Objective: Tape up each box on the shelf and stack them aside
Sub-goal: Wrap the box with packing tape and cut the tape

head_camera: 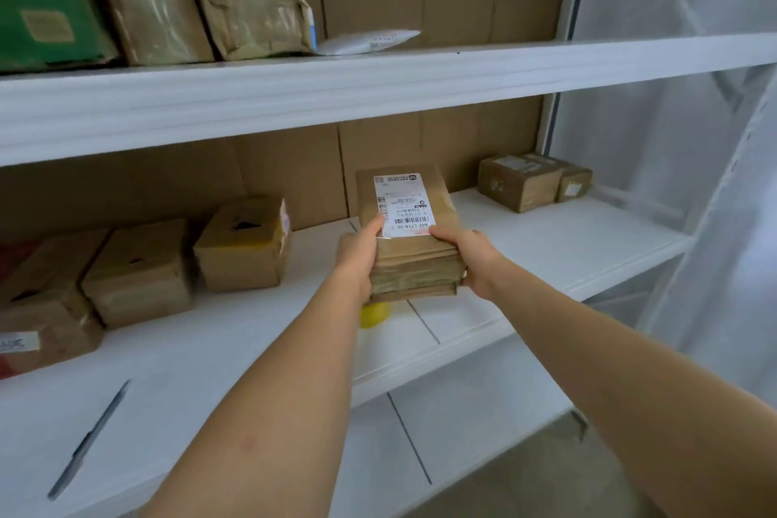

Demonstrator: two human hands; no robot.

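A brown cardboard box (pixel 414 257) wrapped in clear tape, with a white shipping label on top, is held above the white middle shelf (pixel 546 240). My left hand (pixel 357 254) grips its left side with the thumb on the label's edge. My right hand (pixel 466 257) grips its right side. Under the box a yellow tape roll (pixel 373 315) shows partly on the shelf. Several untaped brown boxes (pixel 244 244) stand at the left of the shelf. Two taped boxes (pixel 525 185) sit at the far right.
A grey pen-like knife (pixel 90 437) lies on the shelf's front left. The upper shelf (pixel 378 84) holds taped boxes (pixel 252 25), a green box (pixel 46 4) and a white pouch (pixel 370 41). White plastic sheeting (pixel 693 139) hangs at the right.
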